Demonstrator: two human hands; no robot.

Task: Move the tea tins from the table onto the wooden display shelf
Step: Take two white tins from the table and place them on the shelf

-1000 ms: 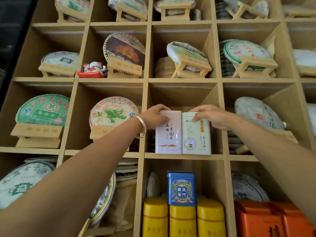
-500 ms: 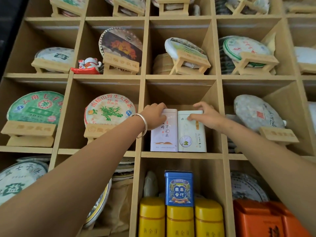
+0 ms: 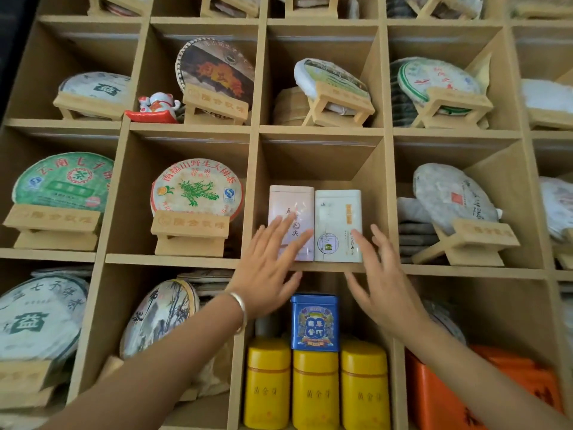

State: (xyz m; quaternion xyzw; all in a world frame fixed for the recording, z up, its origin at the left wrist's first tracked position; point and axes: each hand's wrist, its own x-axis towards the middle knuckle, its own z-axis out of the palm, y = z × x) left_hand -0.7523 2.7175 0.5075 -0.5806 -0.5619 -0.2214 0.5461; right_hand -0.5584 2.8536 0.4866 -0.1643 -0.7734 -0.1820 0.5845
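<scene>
On shelf (image 3: 325,267), pink tin (image 3: 291,206) partly hidden, left hand (image 3: 266,274)

Two tea tins stand upright side by side, touching, in the middle compartment of the shelf (image 3: 322,130) in front of me: one tin (image 3: 291,209) on the left, the other tin (image 3: 338,218) on the right. My left hand (image 3: 266,274) is in front of the left tin's lower part, my right hand (image 3: 384,280) before the right tin's lower corner. In the compartment below, a small tin (image 3: 313,322) sits on a row of three canisters (image 3: 315,395). A tea cake (image 3: 195,189) on a stand is in the compartment to the left.
</scene>
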